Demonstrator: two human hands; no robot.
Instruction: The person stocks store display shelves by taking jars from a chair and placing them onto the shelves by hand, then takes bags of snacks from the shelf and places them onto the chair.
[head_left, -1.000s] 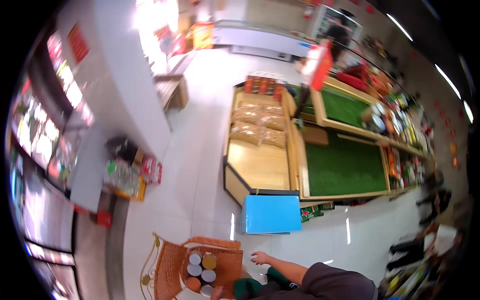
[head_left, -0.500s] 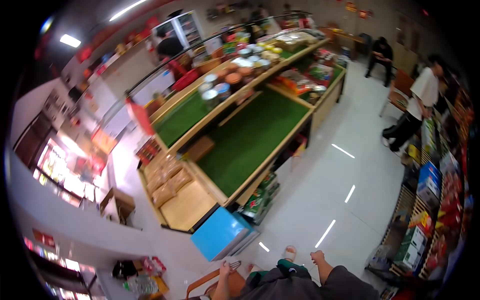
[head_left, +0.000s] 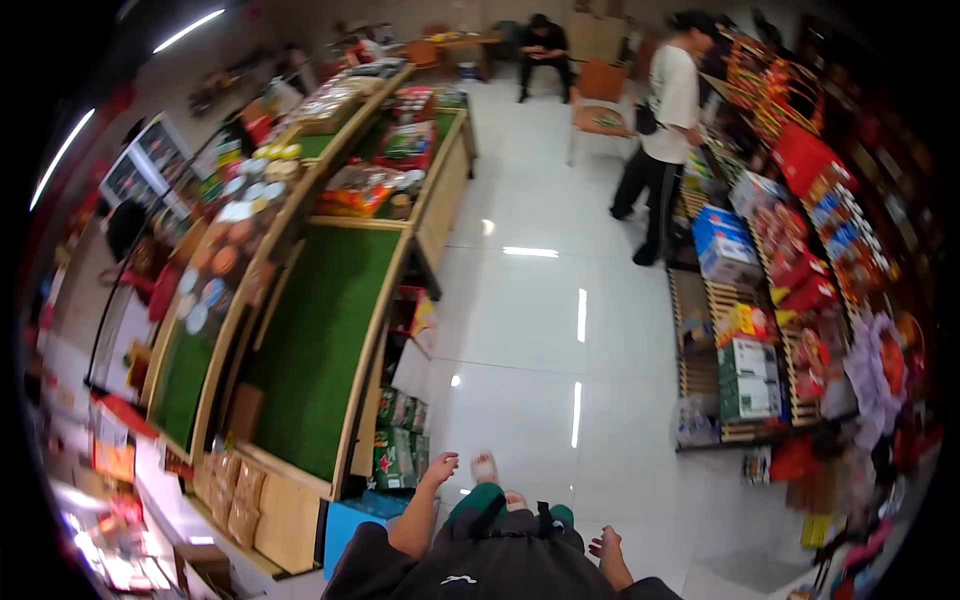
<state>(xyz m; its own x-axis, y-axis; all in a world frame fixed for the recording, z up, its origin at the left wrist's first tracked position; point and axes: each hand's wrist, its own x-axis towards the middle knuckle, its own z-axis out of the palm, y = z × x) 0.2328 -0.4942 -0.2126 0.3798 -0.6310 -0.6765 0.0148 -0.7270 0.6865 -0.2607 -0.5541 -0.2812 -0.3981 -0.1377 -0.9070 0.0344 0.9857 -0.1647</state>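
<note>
My left hand is held out in front of my body, near the blue box at the stand's end but apart from it. Its fingers are loosely bent and somewhat apart, with nothing visible in them. My right hand hangs low at my side over the tiled floor. The fingers there are slightly curled and apart, and no object shows in them. Neither hand touches a thing that I can see.
Left of the aisle is a wooden display stand lined with green turf; green cartons sit beneath. Slatted shelves with boxes and bags line the right. One person stands there; another person sits farther back by a chair.
My view has turned right, so the stand now lies on the left and the aisle runs ahead. My left hand has risen in view; the chair beside it is out of view.
</note>
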